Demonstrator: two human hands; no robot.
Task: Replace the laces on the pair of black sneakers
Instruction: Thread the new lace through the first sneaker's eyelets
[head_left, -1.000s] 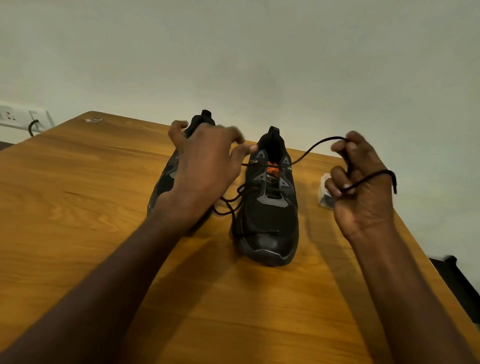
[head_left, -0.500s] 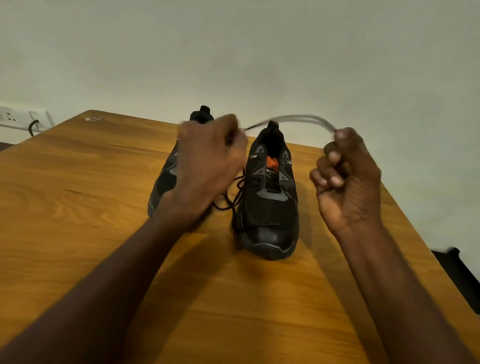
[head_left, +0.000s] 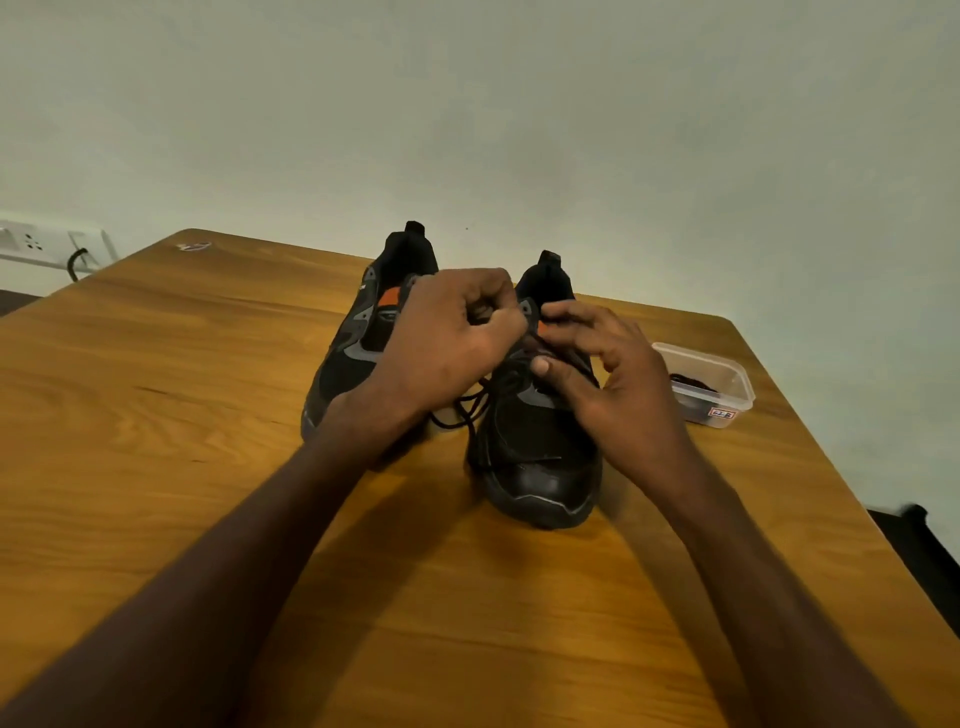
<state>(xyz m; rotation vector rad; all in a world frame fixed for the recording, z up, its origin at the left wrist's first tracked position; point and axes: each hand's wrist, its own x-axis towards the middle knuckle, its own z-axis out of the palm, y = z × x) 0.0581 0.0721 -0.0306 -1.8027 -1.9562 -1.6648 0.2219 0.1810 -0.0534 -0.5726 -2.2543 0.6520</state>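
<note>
While my left hand (head_left: 449, 338) pinches the lace (head_left: 470, 410) taut at frame centre, my right hand (head_left: 602, 374), fingers spread, steadies the right sneaker (head_left: 540, 467) for threading.

I'm seeing a tabletop (head_left: 182, 415) of warm, grained wood with a soft sheen. The right sneaker (head_left: 540, 467) is showing matt black fabric and a glossier leather-like toe cap. The container (head_left: 727, 395) is looking like clear, smooth plastic, the wall (head_left: 467, 104) matt painted.
</note>
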